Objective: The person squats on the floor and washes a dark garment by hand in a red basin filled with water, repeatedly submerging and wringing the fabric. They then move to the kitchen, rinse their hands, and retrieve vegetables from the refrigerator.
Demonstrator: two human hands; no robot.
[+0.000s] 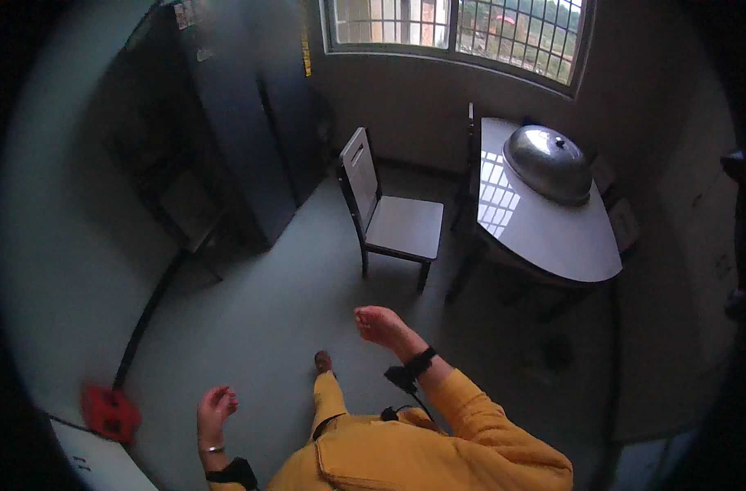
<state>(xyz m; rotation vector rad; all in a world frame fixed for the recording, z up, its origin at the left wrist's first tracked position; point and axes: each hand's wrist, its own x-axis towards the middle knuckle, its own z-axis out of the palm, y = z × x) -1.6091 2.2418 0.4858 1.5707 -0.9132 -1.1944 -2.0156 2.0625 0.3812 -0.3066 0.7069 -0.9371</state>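
Note:
My right hand (380, 326) is raised in front of my body with its fingers curled in; I see nothing in it. A black strap with a small device (412, 371) and a cable circles that wrist. Lower down on the left, my left hand (217, 407) hangs with loosely bent fingers and no object in it. It wears a metal bracelet (214, 450) and a black band (237, 472). Neither hand touches anything. Ahead of the right hand stands a chair (405, 226) with a white seat and dark legs. One shoe (323, 362) shows on the floor.
To the right, a glossy white table (563, 245) bears a large domed metal lid (548, 162). A tall dark double-door cabinet or refrigerator (244, 129) stands at the left. A red object (110, 412) sits by the left wall. Behind is a barred window (453, 37).

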